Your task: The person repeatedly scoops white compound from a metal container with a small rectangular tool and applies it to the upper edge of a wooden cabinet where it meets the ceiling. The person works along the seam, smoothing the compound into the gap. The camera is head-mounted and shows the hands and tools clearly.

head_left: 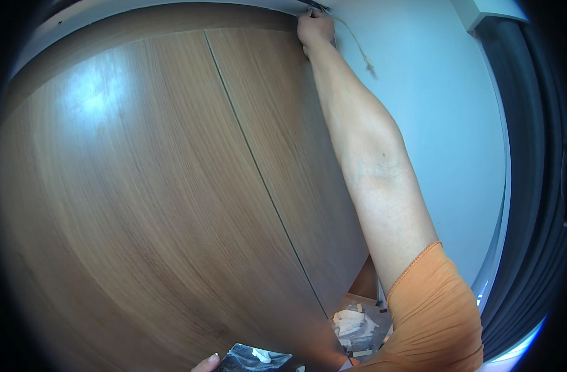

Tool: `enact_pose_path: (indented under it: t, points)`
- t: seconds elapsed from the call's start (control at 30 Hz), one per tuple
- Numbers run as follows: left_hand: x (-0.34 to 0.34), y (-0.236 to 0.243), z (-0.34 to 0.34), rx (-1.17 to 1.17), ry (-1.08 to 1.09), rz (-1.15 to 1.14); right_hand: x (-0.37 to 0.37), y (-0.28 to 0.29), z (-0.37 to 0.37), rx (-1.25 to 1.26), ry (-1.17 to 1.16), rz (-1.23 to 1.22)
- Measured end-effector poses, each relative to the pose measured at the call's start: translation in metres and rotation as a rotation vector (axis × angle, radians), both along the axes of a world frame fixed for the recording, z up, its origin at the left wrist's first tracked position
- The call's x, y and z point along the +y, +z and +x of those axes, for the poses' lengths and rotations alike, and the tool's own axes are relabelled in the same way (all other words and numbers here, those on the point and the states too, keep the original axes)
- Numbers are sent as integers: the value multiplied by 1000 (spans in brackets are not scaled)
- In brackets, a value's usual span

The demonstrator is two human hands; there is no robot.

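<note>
My right hand (pixel 316 29) is raised high at the top right corner of a wood-grain cabinet front (pixel 172 161). Its fingers are curled closed; what they grip is hidden. Dark wires (pixel 313 5) run just above it, and a thin pale cable (pixel 356 40) hangs down beside it against the wall. Low at the bottom edge, the fingertips of my left hand (pixel 206 363) grip the side of a dark, shiny, flat-looking piece (pixel 243 359) with a lump of white paste-like material (pixel 260 355) on it. Most of the left hand is out of the picture.
A light blue-white wall (pixel 438 118) stands right of the cabinet. Dark curtains (pixel 525 186) hang at the far right. Down on the floor past the cabinet lie crumpled white pieces (pixel 355 325) on a grey sheet. A narrow gap (pixel 259 167) divides the cabinet panels.
</note>
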State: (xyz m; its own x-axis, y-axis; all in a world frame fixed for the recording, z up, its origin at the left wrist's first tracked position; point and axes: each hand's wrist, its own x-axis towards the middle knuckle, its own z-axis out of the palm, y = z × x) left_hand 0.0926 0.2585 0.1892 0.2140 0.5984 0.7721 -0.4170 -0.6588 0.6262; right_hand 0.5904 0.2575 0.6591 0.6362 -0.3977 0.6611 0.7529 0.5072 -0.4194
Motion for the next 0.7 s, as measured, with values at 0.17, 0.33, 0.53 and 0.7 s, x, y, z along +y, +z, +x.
enact_pose_path:
  t: [0.17,0.33,0.53,0.7]
  points:
    - [-2,4,4,-28,-41,-22,5,4,-6,0,-144,-45]
    - [-3,5,6,-49,-51,-68,9,9,-20,-9,-162,-62]
    - [-2,6,7,-29,-37,-51,14,8,-36,-101,-189,-62]
    - [2,4,5,-25,-12,-10,15,0,-47,-260,-207,93]
